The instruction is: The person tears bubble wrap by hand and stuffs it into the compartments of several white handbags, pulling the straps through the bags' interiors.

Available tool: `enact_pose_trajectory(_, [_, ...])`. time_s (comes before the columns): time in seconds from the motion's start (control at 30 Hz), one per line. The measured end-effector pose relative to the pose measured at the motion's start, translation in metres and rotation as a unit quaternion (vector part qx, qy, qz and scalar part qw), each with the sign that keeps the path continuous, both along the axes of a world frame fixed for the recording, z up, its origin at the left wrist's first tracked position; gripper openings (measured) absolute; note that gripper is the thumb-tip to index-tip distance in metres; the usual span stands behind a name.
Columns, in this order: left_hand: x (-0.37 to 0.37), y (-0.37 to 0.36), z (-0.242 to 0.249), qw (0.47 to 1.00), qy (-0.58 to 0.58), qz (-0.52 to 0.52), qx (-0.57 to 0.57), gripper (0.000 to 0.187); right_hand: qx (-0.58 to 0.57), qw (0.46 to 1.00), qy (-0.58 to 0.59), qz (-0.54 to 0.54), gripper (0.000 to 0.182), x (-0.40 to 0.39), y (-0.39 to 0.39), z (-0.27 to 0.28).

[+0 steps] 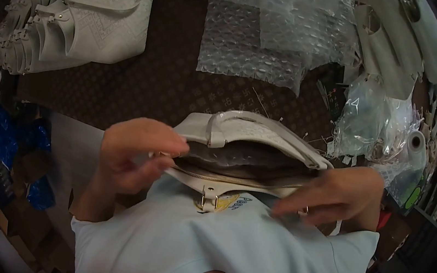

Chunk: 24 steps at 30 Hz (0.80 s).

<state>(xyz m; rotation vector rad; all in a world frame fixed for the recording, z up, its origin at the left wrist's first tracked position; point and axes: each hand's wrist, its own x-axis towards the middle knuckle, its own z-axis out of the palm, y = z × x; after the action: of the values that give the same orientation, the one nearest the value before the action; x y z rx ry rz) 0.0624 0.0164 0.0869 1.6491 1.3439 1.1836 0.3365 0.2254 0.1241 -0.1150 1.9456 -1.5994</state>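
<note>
A cream handbag (pixel 263 130) stands upright against my shirt, its zipped top gaping and clear plastic wrap showing inside. One of its handles arches up on the far side, and a gold buckle sits on the near side. My left hand (pixel 141 154) is at the bag's left end, thumb and fingers curved around the corner near a small metal fitting. At the right end, my right hand (pixel 332 195) lies against the near side with its fingers reaching down, slightly blurred; a small metal ring shows by the fingers. What its fingertips grip is hidden.
Several similar cream bags (pixel 110 17) stand in a row at the back left. Bubble wrap sheets (pixel 252 47) lie across the back of the brown patterned table (pixel 166 74). Clear plastic bags (pixel 370 118), a roll (pixel 415 143) and more pale bag pieces (pixel 390 48) are at the right.
</note>
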Motion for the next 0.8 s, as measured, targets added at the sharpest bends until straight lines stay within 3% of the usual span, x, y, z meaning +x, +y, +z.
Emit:
enact_pose_trajectory(0.03, [-0.004,0.003,0.002,0.992,-0.085,0.080,-0.039,0.029,-0.126,0.986,0.108,0.013,0.052,-0.006,0.034,0.001])
enact_pose_trajectory(0.1, [-0.006,0.019,-0.032,0.995,-0.029,0.095,-0.025,0.029,-0.164,0.958,0.109,-0.209,0.060,-0.014,0.074,-0.009])
enact_pose_trajectory(0.13, [-0.005,0.023,-0.049,0.987,-0.068,0.094,-0.113,0.031,-0.065,0.901,-0.001,-0.429,0.068,-0.017,0.085,-0.025])
enact_pose_trajectory(0.17, [-0.005,0.028,-0.065,0.970,-0.107,0.093,-0.199,0.033,0.223,0.902,0.066,-0.364,0.076,-0.029,0.090,-0.065])
enact_pose_trajectory(0.2, [-0.007,0.035,-0.078,0.970,-0.104,0.096,-0.195,0.033,0.490,0.820,0.125,-0.267,0.085,-0.042,0.091,-0.118])
enact_pose_trajectory(0.27, [-0.012,0.046,-0.100,0.958,-0.087,0.117,-0.245,0.034,0.577,0.796,0.148,-0.107,0.097,-0.053,0.089,-0.205])
enact_pose_trajectory(0.33, [-0.019,0.051,-0.128,0.948,-0.105,0.126,-0.274,0.035,0.634,0.746,0.185,-0.081,0.079,-0.058,0.078,-0.258])
enact_pose_trajectory(0.37, [-0.021,0.051,-0.137,0.934,-0.130,0.131,-0.307,0.035,0.633,0.746,0.191,-0.082,0.079,-0.063,0.082,-0.269])
enact_pose_trajectory(0.43, [-0.026,0.053,-0.147,0.920,-0.118,0.188,-0.324,0.039,0.496,0.848,0.075,-0.171,0.050,-0.077,0.096,-0.267])
enact_pose_trajectory(0.47, [-0.027,0.052,-0.150,0.901,-0.109,0.235,-0.347,0.042,0.496,0.848,0.072,-0.171,0.050,-0.074,0.094,-0.266])
enact_pose_trajectory(0.5, [-0.030,0.056,-0.148,0.902,-0.109,0.231,-0.348,0.042,0.415,0.893,0.025,-0.172,0.037,-0.079,0.081,-0.233])
enact_pose_trajectory(0.57, [-0.054,0.076,-0.142,0.777,-0.299,0.372,-0.411,0.045,0.233,0.955,0.006,-0.184,0.024,-0.087,0.055,-0.168])
enact_pose_trajectory(0.6, [-0.078,0.086,-0.154,0.764,-0.517,0.105,-0.371,0.048,0.130,0.972,0.029,-0.194,0.022,-0.088,0.040,-0.137])
enact_pose_trajectory(0.67, [-0.112,0.113,-0.168,0.661,-0.673,-0.173,-0.283,0.050,0.163,0.979,0.107,-0.061,0.021,-0.098,0.029,-0.079])
enact_pose_trajectory(0.7, [-0.121,0.126,-0.169,0.588,-0.697,-0.234,-0.336,0.050,0.164,0.979,0.108,-0.059,0.021,-0.101,0.024,-0.066])
enact_pose_trajectory(0.77, [-0.128,0.138,-0.167,0.513,-0.710,-0.294,-0.384,0.051,0.131,0.975,0.175,0.028,0.024,-0.105,0.017,-0.049])
enact_pose_trajectory(0.8, [-0.131,0.143,-0.166,0.714,-0.554,-0.062,-0.424,0.049,0.137,0.974,0.179,0.029,0.024,-0.105,0.014,-0.046])
